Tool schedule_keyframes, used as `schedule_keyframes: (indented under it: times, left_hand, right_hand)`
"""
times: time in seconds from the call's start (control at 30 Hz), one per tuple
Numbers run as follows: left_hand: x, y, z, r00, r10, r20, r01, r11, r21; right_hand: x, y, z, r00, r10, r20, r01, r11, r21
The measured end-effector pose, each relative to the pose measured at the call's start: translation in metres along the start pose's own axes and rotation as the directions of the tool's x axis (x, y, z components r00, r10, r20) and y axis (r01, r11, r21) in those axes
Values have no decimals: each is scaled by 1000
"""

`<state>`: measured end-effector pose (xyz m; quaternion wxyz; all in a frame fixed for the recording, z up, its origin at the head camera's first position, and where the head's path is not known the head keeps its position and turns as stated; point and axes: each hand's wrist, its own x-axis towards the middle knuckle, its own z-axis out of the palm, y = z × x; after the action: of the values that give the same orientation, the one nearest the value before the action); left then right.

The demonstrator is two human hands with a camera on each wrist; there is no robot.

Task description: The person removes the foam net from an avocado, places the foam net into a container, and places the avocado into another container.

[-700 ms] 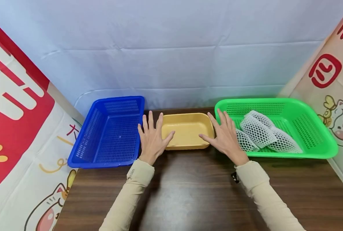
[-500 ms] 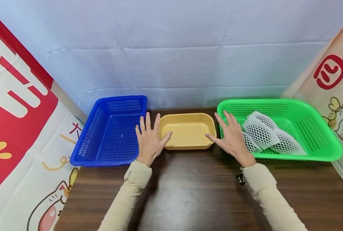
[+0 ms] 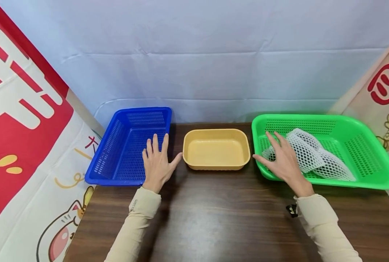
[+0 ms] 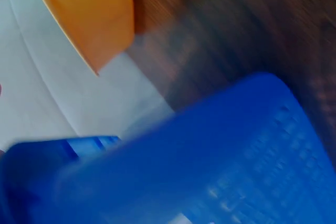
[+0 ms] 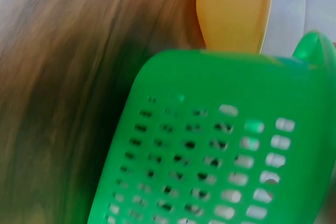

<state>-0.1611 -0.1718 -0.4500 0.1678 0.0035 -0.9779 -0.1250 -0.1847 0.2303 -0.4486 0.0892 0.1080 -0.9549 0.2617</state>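
While both of my hands are spread with nothing gripped in them, my left hand (image 3: 156,163) is over the near right corner of the blue basket (image 3: 129,160), its fingers pointing to the far side and its thumb reaching right, close to the left end of the yellow tray (image 3: 216,149). My right hand (image 3: 283,159) is over the near left part of the green basket (image 3: 361,153), thumb out to the left by the rim (I cannot tell whether either hand actually touches plastic). In the green basket lie white mesh sleeves (image 3: 307,154), bunched toward its left and middle; my right hand hides part of them, so I cannot count them. The yellow tray sits between the two baskets, apart from both, and its inside shows bare. All three containers stand along the far part of the dark wood-grain surface (image 3: 211,214), in front of a pale, creased cloth (image 3: 197,72). Beige cuffs (image 3: 147,200) end at my wrists, and a small black object (image 3: 292,210) shows beside the right one. To the left hangs a red and white printed sheet (image 3: 34,145).
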Motion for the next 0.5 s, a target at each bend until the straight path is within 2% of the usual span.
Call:
schedule_keyframes:
  times: [0.13,0.23,0.5]
  left_hand:
    - [-4,-12,-2,998,-26,61,26,1000,4]
    - [-7,-19,-2,992,-52,119,55,998,-25]
    - [-6,-22,-3,965,-104,240,136,983,-123]
  right_hand:
    - [-3,7,-5,1000,21,11,-21,1000,7]
    - [-4,12,-7,999,34,19,-35,999,13]
    - [-4,20,-4,997,60,43,-63,996,59]
